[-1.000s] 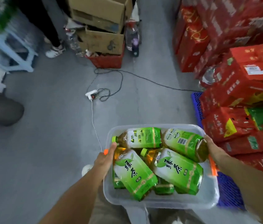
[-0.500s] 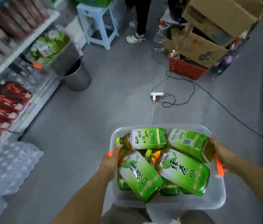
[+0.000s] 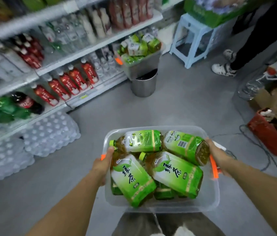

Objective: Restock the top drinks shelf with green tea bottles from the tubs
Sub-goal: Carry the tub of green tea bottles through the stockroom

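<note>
I have both hands on the tub (image 3: 209, 200) at lower centre — left hand (image 3: 102, 165) and right hand (image 3: 216, 155) grasping its side edges. Green tea bottles (image 3: 176, 172) lie heaped inside. Carrying step, I judge; next, reach the shelves (image 3: 76, 53) at upper left.

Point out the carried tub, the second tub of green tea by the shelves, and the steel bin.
carried tub (image 3: 207, 200), head view, bare near-right wall.
second tub (image 3: 139, 66), head view, front wall below the green tea packs.
steel bin (image 3: 143, 86), head view, its side wall.
</note>
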